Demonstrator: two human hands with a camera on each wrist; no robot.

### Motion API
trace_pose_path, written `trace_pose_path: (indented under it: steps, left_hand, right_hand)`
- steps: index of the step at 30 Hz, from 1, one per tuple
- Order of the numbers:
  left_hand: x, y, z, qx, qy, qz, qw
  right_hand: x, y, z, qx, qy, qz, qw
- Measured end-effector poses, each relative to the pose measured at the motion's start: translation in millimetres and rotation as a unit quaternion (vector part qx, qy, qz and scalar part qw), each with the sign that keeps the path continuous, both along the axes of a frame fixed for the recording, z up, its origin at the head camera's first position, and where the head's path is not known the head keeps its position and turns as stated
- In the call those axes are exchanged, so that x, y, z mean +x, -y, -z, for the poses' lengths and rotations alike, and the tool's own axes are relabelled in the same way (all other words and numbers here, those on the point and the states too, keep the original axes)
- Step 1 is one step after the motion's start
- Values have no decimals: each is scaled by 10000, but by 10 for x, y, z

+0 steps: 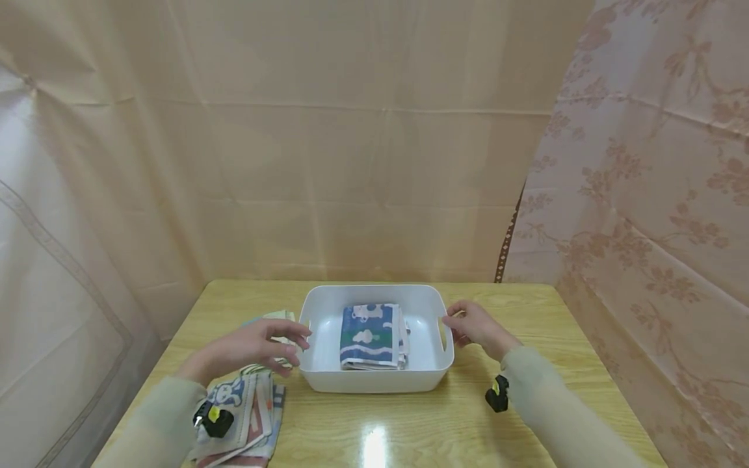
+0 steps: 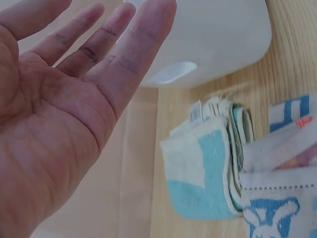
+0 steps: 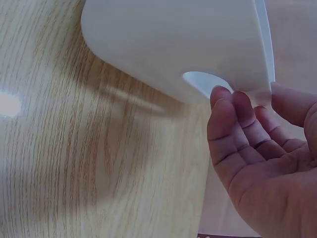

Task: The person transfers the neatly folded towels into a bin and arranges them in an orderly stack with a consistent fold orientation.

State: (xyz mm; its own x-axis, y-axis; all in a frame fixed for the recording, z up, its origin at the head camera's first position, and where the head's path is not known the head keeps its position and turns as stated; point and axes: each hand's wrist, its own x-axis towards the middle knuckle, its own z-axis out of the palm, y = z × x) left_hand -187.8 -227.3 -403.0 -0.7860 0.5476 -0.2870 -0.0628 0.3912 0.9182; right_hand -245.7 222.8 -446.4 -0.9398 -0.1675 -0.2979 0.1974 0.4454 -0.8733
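Observation:
A white plastic basket (image 1: 383, 382) with handle cutouts stands on the table. Inside it lies a folded blue and green patterned towel (image 1: 368, 336). At the basket's right end my right hand (image 1: 476, 327) pinches the rim by the handle cutout, thumb at the edge and curled fingers (image 3: 223, 119) against the outer wall. My left hand (image 1: 257, 344) hovers at the left end with loosely extended fingers, holding nothing; in the left wrist view its palm (image 2: 59, 109) is bare. Beneath it are a folded teal and cream towel (image 2: 203, 168) and a towel with a blue animal print (image 1: 231, 393).
The towels are stacked at the table's left front, partly under the left forearm. The wooden table (image 1: 497, 416) extends around the basket. Beige curtain cloth (image 1: 351, 162) hangs behind it, and flowered cloth (image 1: 655, 247) hangs on the right.

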Motion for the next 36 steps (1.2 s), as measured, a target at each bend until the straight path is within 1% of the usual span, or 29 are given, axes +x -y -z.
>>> trace_pose_path:
  steps: [6,9,14,18,21,25,27,32,36]
  left_hand:
    - [7,113,30,117,104,82,9998]
    - [25,159,35,127,170,38,9998]
    - [42,256,59,86,285,-148,9994]
    - [54,361,92,-78,340,-349,9988]
    - [56,447,126,-192,410,-456,9979]
    - [60,560,174,-196,522,-458,9974]
    - [68,621,204,-102,593,-440,9972]
    - [93,794,303,143,779,-513,9955]
    - [100,921,384,231,991,-589,9931]
  right_hand:
    - [-2,-31,21,19,79,-86,9999]
    - [-11,-47,46,-101,214,-73,9997]
    - [-24,-67,71,-375,417,-82,9984]
    - [-27,-78,65,-326,449,-150,9983]
    - [-28,-81,60,-211,457,-240,9984]
    - [-38,-80,71,-239,525,-299,9979]
    - [-42,-81,84,-340,575,-290,9973]
    - [-49,-99,116,-690,692,-417,9943]
    - [-45,-126,127,-858,759,-620,9915]
